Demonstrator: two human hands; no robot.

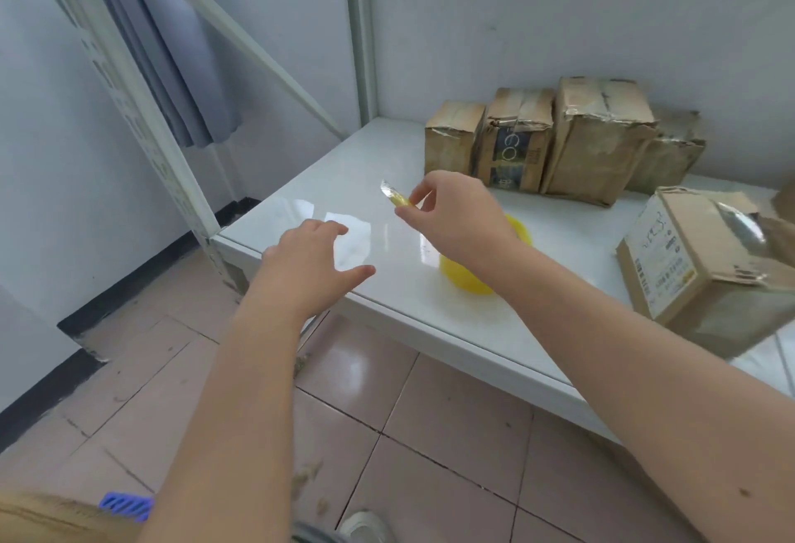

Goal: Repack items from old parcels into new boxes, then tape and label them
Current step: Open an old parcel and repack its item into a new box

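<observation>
Bare forearms reach up from the bottom edge over a tiled floor (430,435), where a shoe (365,527), a blue plastic thing (127,506) and a cardboard edge (43,516) show. Left hand (309,258) hovers over the near left corner of the white table (387,155), fingers spread and relaxed, holding nothing. Right hand (451,215) is raised above the table and pinches a small clear yellowish strip (393,196) between thumb and fingertips. Its wrist hides part of a round yellow thing (473,280) on the table.

Four worn brown parcels (598,138) stand side by side along the back wall. A fifth box (697,258), printed label towards the camera, sits at the right, apart from them. At the left are a rack post (129,90) and grey cloth (172,47).
</observation>
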